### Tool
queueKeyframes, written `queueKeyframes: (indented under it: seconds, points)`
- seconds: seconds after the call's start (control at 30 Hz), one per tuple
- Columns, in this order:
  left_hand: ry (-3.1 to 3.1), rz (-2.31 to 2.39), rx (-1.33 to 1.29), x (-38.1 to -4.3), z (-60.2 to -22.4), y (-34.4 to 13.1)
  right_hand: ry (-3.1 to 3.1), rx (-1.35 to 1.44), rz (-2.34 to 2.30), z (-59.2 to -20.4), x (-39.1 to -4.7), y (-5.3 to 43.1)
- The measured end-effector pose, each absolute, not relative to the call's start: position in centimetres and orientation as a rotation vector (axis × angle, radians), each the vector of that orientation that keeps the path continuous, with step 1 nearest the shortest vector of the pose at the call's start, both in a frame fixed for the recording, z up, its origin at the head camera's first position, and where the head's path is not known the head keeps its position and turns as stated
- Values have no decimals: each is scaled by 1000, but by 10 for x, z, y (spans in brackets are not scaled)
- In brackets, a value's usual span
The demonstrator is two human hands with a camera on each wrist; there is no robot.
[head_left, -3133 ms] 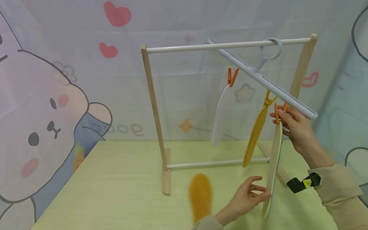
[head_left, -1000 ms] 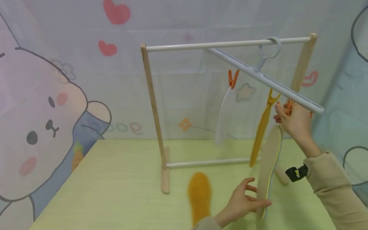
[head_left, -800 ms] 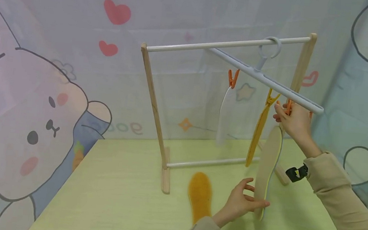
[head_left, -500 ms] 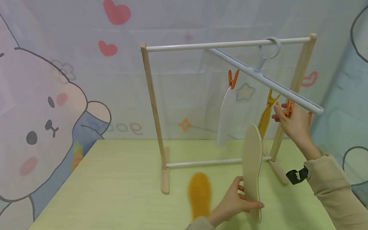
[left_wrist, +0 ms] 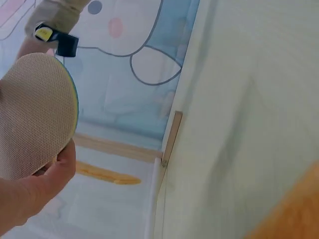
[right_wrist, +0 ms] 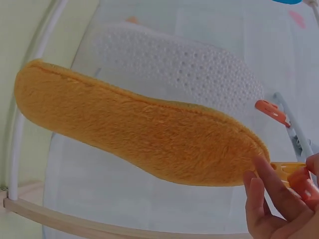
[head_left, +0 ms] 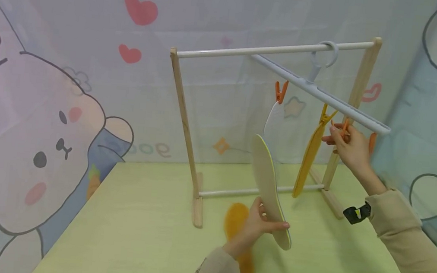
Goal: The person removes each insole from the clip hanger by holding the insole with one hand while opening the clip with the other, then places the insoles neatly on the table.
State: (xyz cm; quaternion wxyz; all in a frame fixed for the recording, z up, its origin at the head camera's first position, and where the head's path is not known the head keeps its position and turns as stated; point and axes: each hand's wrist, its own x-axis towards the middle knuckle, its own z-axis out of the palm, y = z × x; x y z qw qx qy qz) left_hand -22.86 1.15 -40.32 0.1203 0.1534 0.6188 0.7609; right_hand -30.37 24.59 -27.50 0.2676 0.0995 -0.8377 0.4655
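Note:
A beige insole with a yellow and blue edge (head_left: 266, 175) is gripped near its lower end by my left hand (head_left: 259, 222), thumb on one face. It stands tilted, apart from the hanger. Beneath the right end of the grey hanger (head_left: 338, 101), my right hand (head_left: 352, 146) pinches an orange clothespin (head_left: 345, 126). Beside those fingers a yellow clothespin (head_left: 325, 117) holds a fuzzy orange-yellow insole (right_wrist: 144, 129). Farther back, a white bumpy insole (right_wrist: 194, 69) hangs from another orange clothespin (head_left: 280, 92), partly hidden in the head view by the beige one.
The hanger hooks over the top bar of a wooden rack (head_left: 274, 49) with white rods. A second fuzzy orange-yellow insole (head_left: 236, 216) lies on the pale green table (head_left: 125, 223), partly behind my left arm. Another orange clothespin (head_left: 372, 143) shows under the hanger's right end.
The beige insole has come away from the orange clothespin and moved left with my left hand, tilting. My right hand stays by the hanger with the clothespin; the hanger has swung slightly.

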Motion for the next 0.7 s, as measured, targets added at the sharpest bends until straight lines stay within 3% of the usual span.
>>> queueKeyframes:
  seconds: [0.7]
  points:
    - [1983,2093,560,-241,-418,-41,-2165,389,1373,-292,-305,251]
